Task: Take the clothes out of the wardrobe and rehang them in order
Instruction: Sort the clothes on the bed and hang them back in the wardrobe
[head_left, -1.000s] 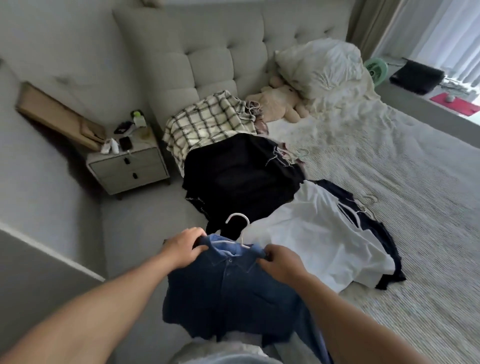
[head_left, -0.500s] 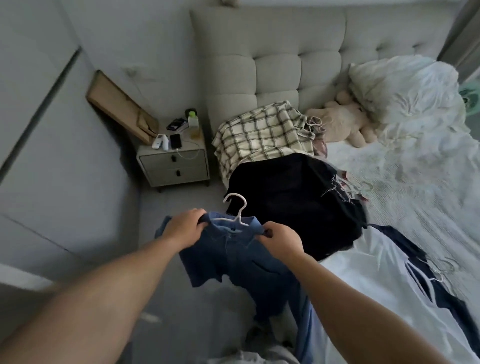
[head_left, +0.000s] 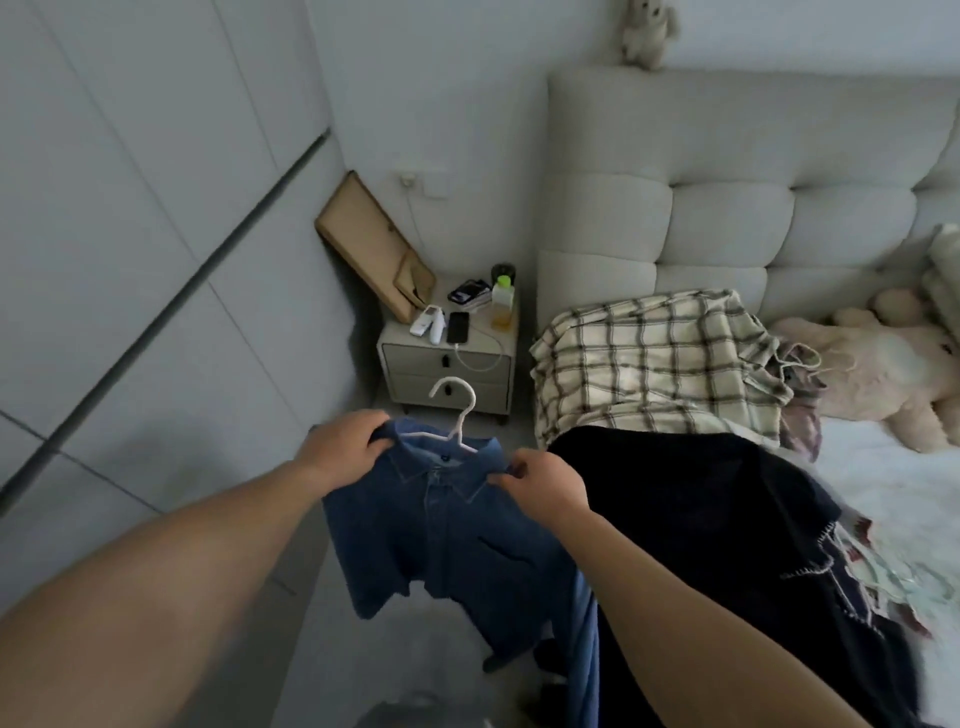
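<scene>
You're holding the blue denim shirt (head_left: 447, 530) up in front of you on its white hanger (head_left: 457, 410): your left hand (head_left: 345, 449) pinches one shoulder, your right hand (head_left: 543, 486) pinches the other. Hook points up, collar on top, body hanging lengthwise toward the grey floor (head_left: 332, 623). To your right, the bed (head_left: 893, 499) carries a plaid shirt (head_left: 654, 364) and a black garment (head_left: 701, 519). Nightstand (head_left: 449, 364) behind, drawers closed, bottle (head_left: 502, 304) on top.

Both hands (head_left: 441, 462) grip a denim shirt (head_left: 447, 530) (on a white hanger (head_left: 457, 410)).
</scene>
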